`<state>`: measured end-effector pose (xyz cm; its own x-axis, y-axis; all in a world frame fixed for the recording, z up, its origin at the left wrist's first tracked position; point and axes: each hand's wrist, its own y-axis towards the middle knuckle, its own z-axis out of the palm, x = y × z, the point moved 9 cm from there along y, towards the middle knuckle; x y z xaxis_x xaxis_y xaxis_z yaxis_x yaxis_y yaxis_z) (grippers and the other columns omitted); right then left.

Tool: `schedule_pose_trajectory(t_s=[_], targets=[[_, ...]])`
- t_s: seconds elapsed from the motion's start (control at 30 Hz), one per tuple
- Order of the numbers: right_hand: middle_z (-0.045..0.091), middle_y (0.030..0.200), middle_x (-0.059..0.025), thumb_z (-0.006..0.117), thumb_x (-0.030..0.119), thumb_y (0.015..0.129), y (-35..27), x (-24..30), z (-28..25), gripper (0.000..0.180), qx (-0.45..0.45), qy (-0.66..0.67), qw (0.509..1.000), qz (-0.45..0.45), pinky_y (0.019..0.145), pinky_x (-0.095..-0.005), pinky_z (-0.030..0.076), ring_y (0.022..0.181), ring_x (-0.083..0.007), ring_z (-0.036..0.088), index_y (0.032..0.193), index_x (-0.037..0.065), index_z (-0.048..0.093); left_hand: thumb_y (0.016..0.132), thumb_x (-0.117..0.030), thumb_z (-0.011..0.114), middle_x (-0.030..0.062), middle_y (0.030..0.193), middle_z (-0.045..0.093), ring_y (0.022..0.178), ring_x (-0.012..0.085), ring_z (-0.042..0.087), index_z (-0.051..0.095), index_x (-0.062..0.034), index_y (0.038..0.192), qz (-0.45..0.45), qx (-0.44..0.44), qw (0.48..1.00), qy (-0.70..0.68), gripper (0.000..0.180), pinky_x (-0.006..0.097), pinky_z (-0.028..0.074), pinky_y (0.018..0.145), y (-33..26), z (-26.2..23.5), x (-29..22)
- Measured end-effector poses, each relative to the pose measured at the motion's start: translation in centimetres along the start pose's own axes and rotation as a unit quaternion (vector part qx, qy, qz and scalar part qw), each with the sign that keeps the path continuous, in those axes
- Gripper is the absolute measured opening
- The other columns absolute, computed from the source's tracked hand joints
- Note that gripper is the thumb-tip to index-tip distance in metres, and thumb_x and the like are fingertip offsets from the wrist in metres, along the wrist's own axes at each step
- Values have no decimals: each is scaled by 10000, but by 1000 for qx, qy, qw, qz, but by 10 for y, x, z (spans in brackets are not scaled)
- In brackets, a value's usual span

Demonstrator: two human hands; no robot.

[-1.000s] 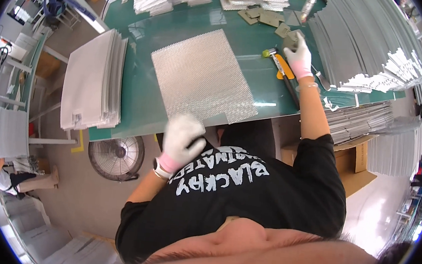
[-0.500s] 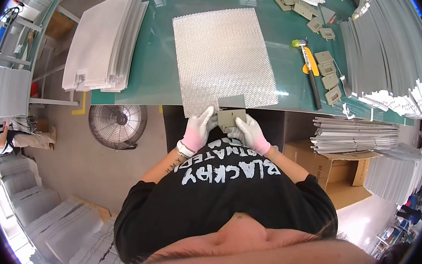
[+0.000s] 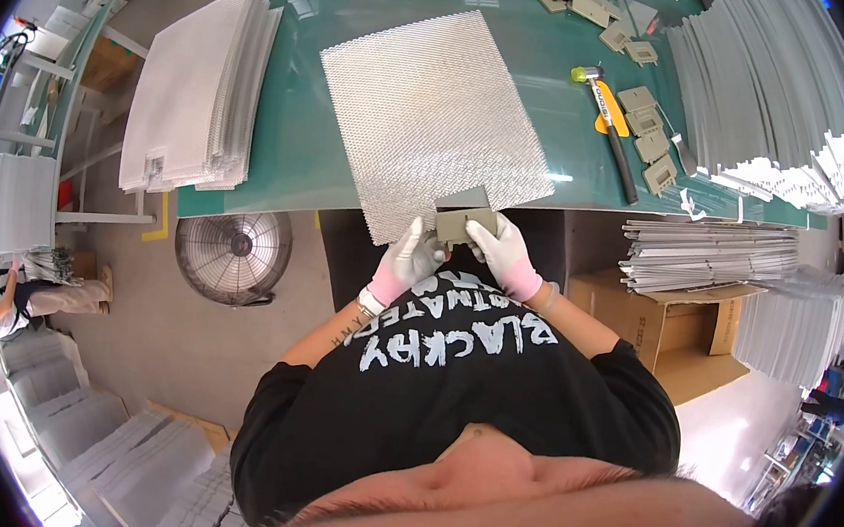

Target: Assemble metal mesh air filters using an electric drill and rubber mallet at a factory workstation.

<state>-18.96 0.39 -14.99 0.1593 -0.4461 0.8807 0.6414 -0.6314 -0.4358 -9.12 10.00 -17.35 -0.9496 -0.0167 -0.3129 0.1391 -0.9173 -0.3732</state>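
Both hands wear pale gloves with pink cuffs and meet at the table's near edge. An olive-grey plastic part [image 3: 453, 228], rectangular, lies between them, with a flat dark grey patch [image 3: 465, 198] just beyond it. My right hand [image 3: 503, 254] is closed on the part's right side, thumb on top. My left hand [image 3: 408, 260] has its fingers curled at the part's lower left corner; its thumb points up beside the mesh edge. Its hidden fingertips make the exact grip unclear. A silvery metal mesh sheet [image 3: 436, 104] lies on the table, its near edge reaching the hands.
Stacked mesh sheets [image 3: 181, 92] stand left on the green table [image 3: 292, 142]. To the right are a hammer [image 3: 609, 134], an orange-yellow object [image 3: 613, 110], olive-grey plastic parts [image 3: 645, 122] and stacked grey panels [image 3: 768, 93]. Below are a floor fan [image 3: 232, 257] and a cardboard box [image 3: 696, 348].
The mesh sheet has turned slightly, its far end shifting left. The plastic part has tilted, right side higher, and my right thumb has moved farther onto it. The whole view has shifted a little.
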Motion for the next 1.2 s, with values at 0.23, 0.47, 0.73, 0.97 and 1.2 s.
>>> schedule_pose_trajectory(t_s=[0.23,0.47,0.73,0.97,1.2], targets=[[562,681,28,620,316,953,4,-5,7,318,54,-103,993,10,536,-239,405,595,-49,488,840,19,630,991,-364,572,39,976,651,763,82,563,612,-7,1173,-6,-60,940,335,403,220,472,666,9,-27,7],[602,654,-41,580,349,970,6,-9,-22,393,-103,14,994,16,567,-247,447,578,-104,545,782,8,637,998,-289,570,-7,781,609,609,33,481,624,-17,1092,11,-98,927,361,293,183,397,531,-8,3,-12],[600,637,-31,592,359,966,7,-14,-24,400,-122,-5,993,5,574,-249,455,567,-106,555,781,9,650,1027,-276,512,41,903,621,678,47,523,571,-23,1176,-26,-28,952,303,299,176,440,579,0,-8,-5],[634,1146,-103,511,420,998,5,-27,11,529,105,-17,994,2,818,-297,520,980,-141,610,1279,-28,539,1042,-389,421,192,1466,430,1329,264,466,314,10,1484,-180,179,698,670,605,379,357,1109,-41,5,-17],[642,1037,-71,502,323,1009,10,-43,36,440,184,-89,979,4,727,-260,508,806,-105,600,1250,-43,543,986,-253,543,186,1155,676,1028,240,682,556,68,1284,-294,215,727,583,437,299,555,841,-28,121,-95]])
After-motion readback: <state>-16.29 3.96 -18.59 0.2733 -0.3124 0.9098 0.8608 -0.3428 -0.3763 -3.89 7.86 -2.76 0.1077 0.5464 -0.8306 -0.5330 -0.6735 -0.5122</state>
